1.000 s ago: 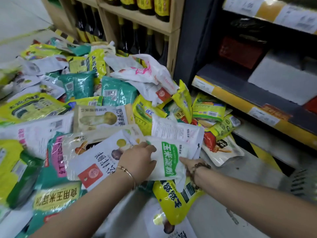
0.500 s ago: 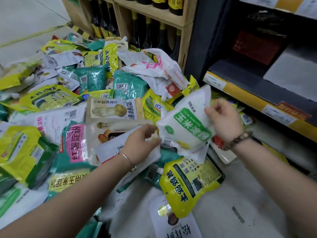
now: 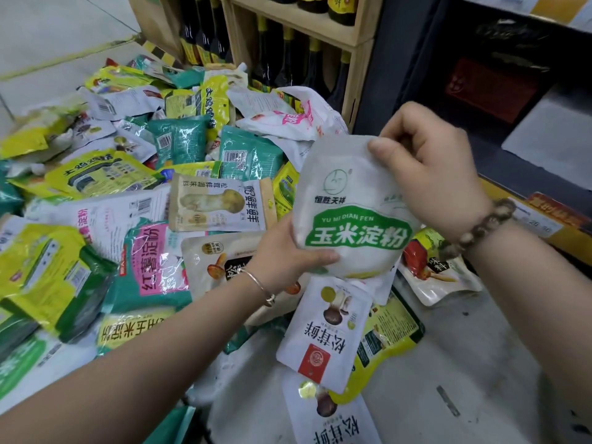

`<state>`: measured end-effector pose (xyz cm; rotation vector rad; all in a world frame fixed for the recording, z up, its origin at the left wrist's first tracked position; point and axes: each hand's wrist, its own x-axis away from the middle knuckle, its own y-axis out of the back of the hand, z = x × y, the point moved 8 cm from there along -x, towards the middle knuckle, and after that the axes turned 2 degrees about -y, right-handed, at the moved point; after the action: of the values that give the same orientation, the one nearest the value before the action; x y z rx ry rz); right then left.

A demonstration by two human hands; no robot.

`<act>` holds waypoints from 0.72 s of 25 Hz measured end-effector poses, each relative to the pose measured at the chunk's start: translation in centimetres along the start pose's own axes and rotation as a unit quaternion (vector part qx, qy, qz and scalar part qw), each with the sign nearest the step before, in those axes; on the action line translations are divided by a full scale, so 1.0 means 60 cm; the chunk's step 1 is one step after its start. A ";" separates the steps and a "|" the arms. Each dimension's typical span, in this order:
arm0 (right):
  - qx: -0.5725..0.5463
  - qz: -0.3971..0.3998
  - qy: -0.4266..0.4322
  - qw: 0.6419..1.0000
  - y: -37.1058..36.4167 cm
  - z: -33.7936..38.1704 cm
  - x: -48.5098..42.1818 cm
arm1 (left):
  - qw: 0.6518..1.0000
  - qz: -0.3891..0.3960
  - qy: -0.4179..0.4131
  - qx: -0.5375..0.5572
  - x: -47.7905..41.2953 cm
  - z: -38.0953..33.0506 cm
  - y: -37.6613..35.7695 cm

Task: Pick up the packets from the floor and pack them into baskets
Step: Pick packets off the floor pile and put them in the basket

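left hand (image 3: 282, 256), right hand (image 3: 429, 174) grip white packet (image 3: 349, 200) | grey floor (image 3: 464, 363), packet heap (image 3: 128, 193) | bottle shelf (image 3: 320, 29)

- Pretty bright overall, with soft, even light that seems to come from above and barely any hard shadows on the floor (image 3: 480, 354).
- The dark shelf unit (image 3: 487, 91) on the right is dim and muddy.
- There are white glare streaks on the shiny teal packets (image 3: 179, 142).
- The white starch packet (image 3: 352, 225) mid-frame is sharp and its print is readable.
- The yellow-green packets (image 3: 48, 277) at the left edge look smeared.
- Wide-angle distortion bends the wooden rack (image 3: 349, 36).
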<state>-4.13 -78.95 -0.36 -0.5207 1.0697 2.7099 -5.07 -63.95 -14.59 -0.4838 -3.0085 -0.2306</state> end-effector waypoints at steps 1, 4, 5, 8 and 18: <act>-0.028 0.004 -0.006 1.000 -0.010 0.002 -0.002 | 1.000 0.001 0.001 -0.004 0.002 -0.002 0.004; -0.094 0.030 -0.034 0.995 -0.050 -0.016 -0.012 | 0.999 -0.015 0.046 -0.002 0.013 0.013 0.009; -0.101 0.044 -0.043 0.993 -0.064 -0.029 -0.016 | 0.998 -0.028 0.062 -0.008 0.017 0.020 0.010; -0.093 0.072 -0.108 0.987 -0.105 -0.114 -0.026 | 0.990 -0.073 0.108 -0.051 0.026 0.046 0.028; 0.201 0.339 -0.256 0.883 -0.272 -0.360 0.043 | 0.944 -0.228 0.229 -0.065 0.058 0.124 0.122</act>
<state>3.73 -81.92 -26.23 0.7375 1.8060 2.7166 -6.49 -54.78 -20.54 0.2461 -2.6013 -0.4965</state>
